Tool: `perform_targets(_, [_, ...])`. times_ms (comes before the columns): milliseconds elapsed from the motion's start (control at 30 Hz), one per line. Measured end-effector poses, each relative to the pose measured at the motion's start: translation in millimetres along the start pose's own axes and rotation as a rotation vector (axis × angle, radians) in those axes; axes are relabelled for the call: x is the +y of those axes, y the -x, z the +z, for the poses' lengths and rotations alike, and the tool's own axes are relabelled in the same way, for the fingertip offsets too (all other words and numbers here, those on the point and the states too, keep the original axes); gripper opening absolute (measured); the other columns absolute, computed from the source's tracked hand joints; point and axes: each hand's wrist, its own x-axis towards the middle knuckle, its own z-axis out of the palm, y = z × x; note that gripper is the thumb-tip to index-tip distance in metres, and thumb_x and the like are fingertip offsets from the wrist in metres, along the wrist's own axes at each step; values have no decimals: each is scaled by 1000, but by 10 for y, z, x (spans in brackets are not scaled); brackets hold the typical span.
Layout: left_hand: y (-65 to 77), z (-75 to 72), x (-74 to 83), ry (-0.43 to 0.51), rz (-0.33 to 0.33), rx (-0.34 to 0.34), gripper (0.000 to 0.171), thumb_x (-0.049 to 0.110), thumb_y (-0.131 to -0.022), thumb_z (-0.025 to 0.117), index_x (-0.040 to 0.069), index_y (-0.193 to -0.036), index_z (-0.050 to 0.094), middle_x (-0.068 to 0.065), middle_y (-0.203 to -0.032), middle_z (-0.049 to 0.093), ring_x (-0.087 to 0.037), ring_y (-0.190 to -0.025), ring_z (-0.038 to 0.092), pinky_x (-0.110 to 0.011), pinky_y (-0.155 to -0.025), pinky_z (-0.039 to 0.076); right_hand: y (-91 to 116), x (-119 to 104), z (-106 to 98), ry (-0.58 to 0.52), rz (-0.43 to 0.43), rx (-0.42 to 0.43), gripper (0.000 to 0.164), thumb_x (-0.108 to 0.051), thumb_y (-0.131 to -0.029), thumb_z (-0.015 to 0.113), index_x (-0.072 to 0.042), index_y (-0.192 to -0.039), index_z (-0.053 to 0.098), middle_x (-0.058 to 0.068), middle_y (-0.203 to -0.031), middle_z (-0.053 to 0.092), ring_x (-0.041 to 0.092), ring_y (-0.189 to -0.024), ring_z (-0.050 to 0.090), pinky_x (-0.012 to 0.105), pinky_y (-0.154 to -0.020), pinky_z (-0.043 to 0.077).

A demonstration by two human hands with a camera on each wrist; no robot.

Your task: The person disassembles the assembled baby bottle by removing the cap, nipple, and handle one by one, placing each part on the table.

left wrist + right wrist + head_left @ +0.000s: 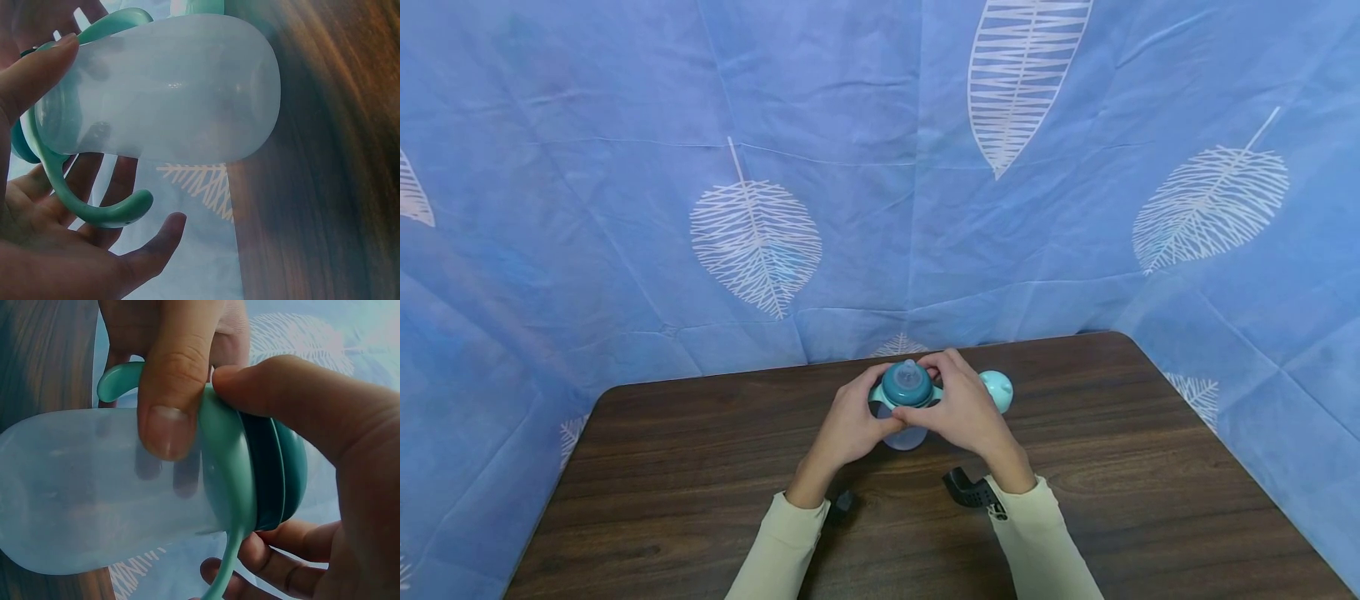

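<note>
A baby bottle [904, 438] stands upright on or just above the table, with a teal screw collar [265, 469], a clear nipple [908, 372] and a mint two-handled ring [228, 456]. My left hand [848, 419] grips the translucent body just below the ring, thumb in front and fingers behind. At the collar and ring, my right hand [958, 406] holds on with its thumb on the near side and fingers round the far side. One curved handle [103, 215] shows below the bottle in the left wrist view.
A mint dome-shaped cap [997, 390] sits on the dark wooden table [700, 483], just right of my right hand. Behind the table's back edge hangs a blue cloth [865, 225] with white leaf prints. A black strap [968, 490] sits at the right wrist.
</note>
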Motion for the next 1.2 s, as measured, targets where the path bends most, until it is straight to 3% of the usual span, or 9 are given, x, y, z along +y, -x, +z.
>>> perform_targets(533, [0,-13,4,-25,-6,-21,72,16,-91,93,1,-153,58,-15,-144,67,-35,-132,65,-57,-111,52,10,-27,-29,13,-42,9,70,-31,-86,95,1,-141,66,11,-121,59,30,-107,62,52,-91,58])
perform_targets(1200, [6,-4,0,-22,1,-4,72,16,-90,94,1,-151,60,-16,-142,68,-35,-129,66,-60,-108,53,9,24,-57,12,-123,7,66,-30,-87,93,-4,-144,70,6,-122,64,25,-106,63,52,-93,56])
